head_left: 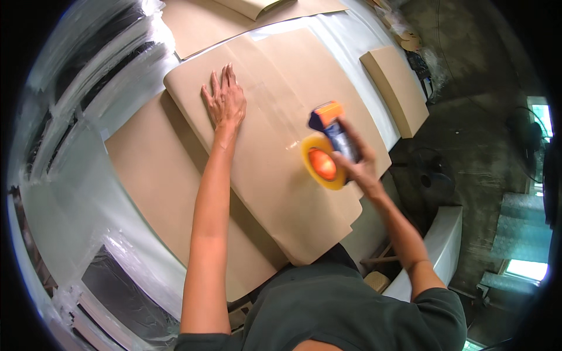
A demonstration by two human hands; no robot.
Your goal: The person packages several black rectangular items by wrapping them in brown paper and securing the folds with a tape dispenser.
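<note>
One folded cardboard [269, 158] lies before me, its near edge by my shirt [328, 310]. My left hand [226, 104] lies flat near its left edge, fingers apart, holding nothing. My right hand [360, 167] curls round a blurry tape gun [341, 140] over its right side, bare cardboard between. A far sheet [202, 29] is cut off.

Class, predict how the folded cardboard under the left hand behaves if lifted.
The folded cardboard is probably fairly stiff: its panel lies flat. It seems light for its size, being sheet material. Its rounded edge might flex.
</note>
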